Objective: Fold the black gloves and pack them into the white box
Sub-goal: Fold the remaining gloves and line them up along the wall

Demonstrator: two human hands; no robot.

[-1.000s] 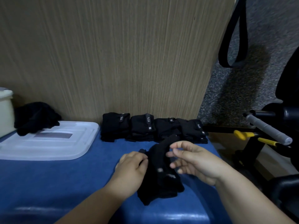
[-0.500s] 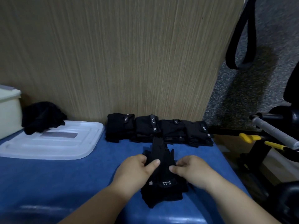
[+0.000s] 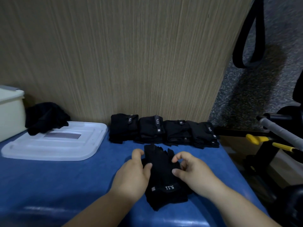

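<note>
Blue cloth covers the counter (image 3: 57,185), and everything else sits relative to the flat white lid (image 3: 54,141) lying on its left part. Behind the lid, at the frame's left edge, stands the white box (image 3: 9,112), with a loose heap of black gloves (image 3: 45,117) resting on the lid's far corner beside it. To the right of the lid, along the wood-grain wall, four folded pairs (image 3: 164,130) sit in a tidy row, touching one another. Nearer than the row and to the lid's right lies the glove (image 3: 162,177) now in hand, flat on the cloth with its cuff label toward the person and its finger ends pointing at the row.

The left hand (image 3: 132,177) presses on the glove's left edge, thumb laid over the fabric; the right hand (image 3: 193,174) pinches the right edge, its fingers (image 3: 177,157) curled over the cloth. Neither hand is fully closed.

To fold well, I judge the finger ends should come back over the palm toward the cuff in one even turn, edges kept square, the label left showing as in the row, then pressed flat so it does not spring open.
</note>
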